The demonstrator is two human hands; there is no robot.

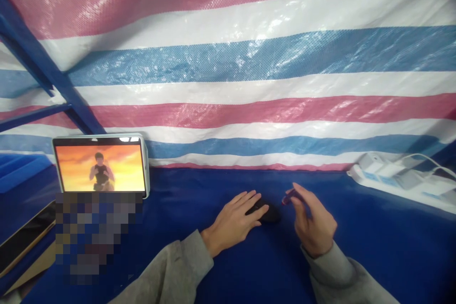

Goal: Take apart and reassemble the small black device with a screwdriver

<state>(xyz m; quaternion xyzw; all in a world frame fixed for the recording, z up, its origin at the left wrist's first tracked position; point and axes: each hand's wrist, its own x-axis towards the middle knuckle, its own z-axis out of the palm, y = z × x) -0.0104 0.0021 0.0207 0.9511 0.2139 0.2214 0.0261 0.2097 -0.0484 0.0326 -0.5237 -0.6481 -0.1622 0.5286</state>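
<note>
A black, rounded object that looks like a computer mouse (270, 213) lies on the blue tabletop (228, 275). My left hand (237, 218) rests on its left side with the fingers stretched out and spread, covering part of it. To the right, just above the table, my right hand (311, 218) is closed in a pinch. Between its thumb and forefinger is a short, thin, dark stick-like piece (289, 195) with a reddish-pink end. That piece points toward the black object and stands apart from it; its exact kind is too small to tell.
A tablet (101, 166) playing a cartoon stands at the left. A phone (26, 237) lies near the left edge, beside a blurred patch. A blue bin (23, 171) sits behind it. At the right is a white power strip (395, 178) with chargers and cables. Striped sheeting (249, 61) hangs behind.
</note>
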